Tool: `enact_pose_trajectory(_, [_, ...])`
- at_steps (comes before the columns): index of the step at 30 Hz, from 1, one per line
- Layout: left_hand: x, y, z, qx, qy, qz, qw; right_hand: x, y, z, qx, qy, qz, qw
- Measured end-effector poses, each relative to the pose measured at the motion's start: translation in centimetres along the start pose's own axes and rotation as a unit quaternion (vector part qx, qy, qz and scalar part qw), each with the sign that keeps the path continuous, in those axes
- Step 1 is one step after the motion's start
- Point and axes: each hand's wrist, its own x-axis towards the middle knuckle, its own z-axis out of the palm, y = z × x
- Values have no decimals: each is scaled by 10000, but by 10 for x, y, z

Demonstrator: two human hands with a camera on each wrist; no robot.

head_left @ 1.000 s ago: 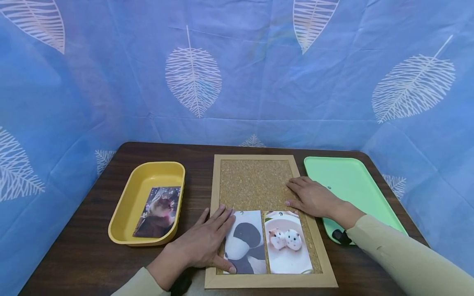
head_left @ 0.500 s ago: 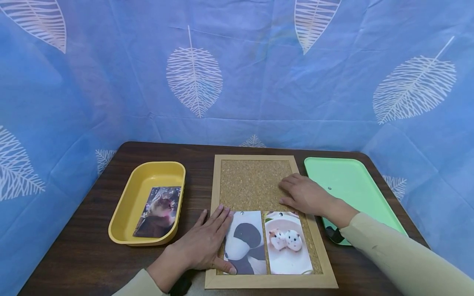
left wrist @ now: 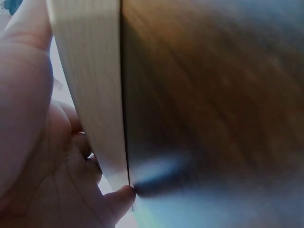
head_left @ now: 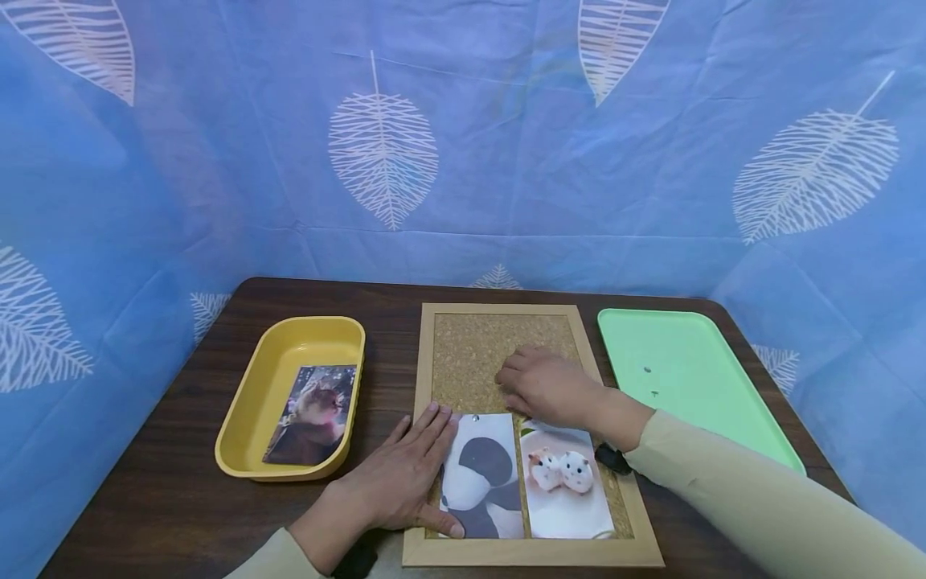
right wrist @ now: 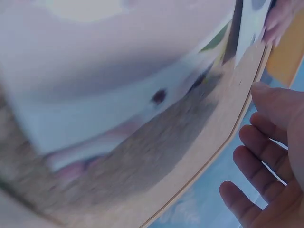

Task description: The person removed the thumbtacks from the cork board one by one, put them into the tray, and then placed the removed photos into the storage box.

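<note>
A wood-framed cork board [head_left: 502,338] lies on the table. Two photos are side by side on its lower half: a panda picture [head_left: 483,482] and a picture of two white hamster-like figures [head_left: 567,490]. A small tack [head_left: 475,418] shows at the panda photo's top edge. My left hand [head_left: 405,474] rests spread across the board's left frame and the panda photo's edge. My right hand [head_left: 553,390] is over the cork just above the photos, covering the second photo's top edge in the head view. Its fingers [right wrist: 259,166] are loosely bent and hold nothing.
To the left stands a yellow tray [head_left: 249,402] with another photo [head_left: 311,414] inside. A green tray [head_left: 694,346] sits at the right, bearing small tacks [head_left: 654,393]. Behind the dark table [head_left: 391,386] hangs a blue leaf-patterned cloth [head_left: 506,161].
My right hand has moved left from the board's right frame to above the cork's middle, uncovering more of the green tray. The left hand stays in place.
</note>
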Motion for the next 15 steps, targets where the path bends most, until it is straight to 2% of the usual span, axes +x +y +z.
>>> enact_pose_trajectory(5, [0, 0, 0, -16, 23, 7, 10000, 15, -14, 1, -230, -72, -293, 9993])
enact_pose_trajectory(12, [0, 0, 2, 41, 46, 39, 10000, 29, -29, 4, -228, -521, -499, 9971])
enact_pose_trajectory(15, [0, -1, 2, 76, 54, 54, 9999, 33, -32, 6, -315, -562, -575, 9963])
